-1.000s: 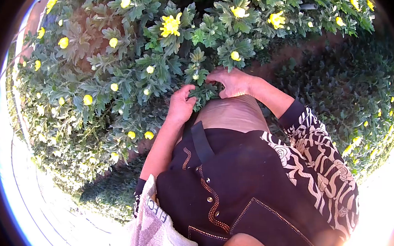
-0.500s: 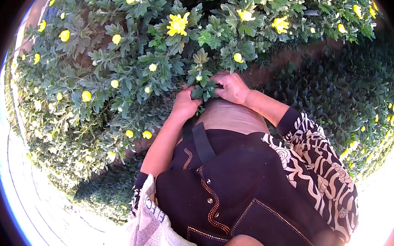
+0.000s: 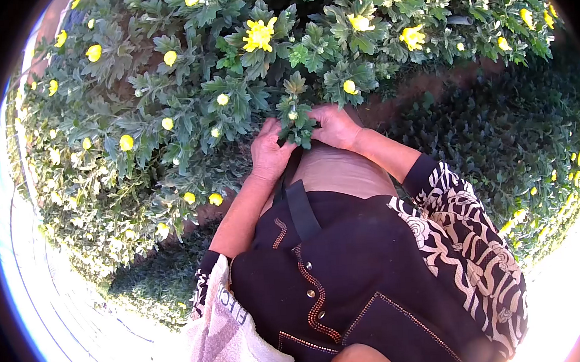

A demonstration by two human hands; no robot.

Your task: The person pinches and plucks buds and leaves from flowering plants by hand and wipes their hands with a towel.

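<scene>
A leafy chrysanthemum shoot (image 3: 293, 115) with a small closed yellow-green bud stands between my two hands at the near edge of the plants. My left hand (image 3: 270, 150) is at its left side, thumb and fingers curled in at the lower leaves. From the right, my right hand (image 3: 337, 127) pinches the leaves beside the stem, fingers bent together. Leaves hide the exact contact of the fingertips. Just beyond is an open yellow chrysanthemum flower (image 3: 259, 35), with a yellow bud (image 3: 349, 87) right of the shoot.
Dense chrysanthemum foliage with scattered yellow blooms spreads ahead and left. A shaded furrow (image 3: 423, 89) runs along the right, with another plant row (image 3: 497, 131) past it. A light towel (image 3: 229, 335) hangs by my left side; a dark strap (image 3: 301, 210) lies at my waist.
My left hand has turned and lifted slightly, its fingers loosening from a tighter curl. My right hand has shifted a little left. The leaves between the hands have moved and the bud shows more upright.
</scene>
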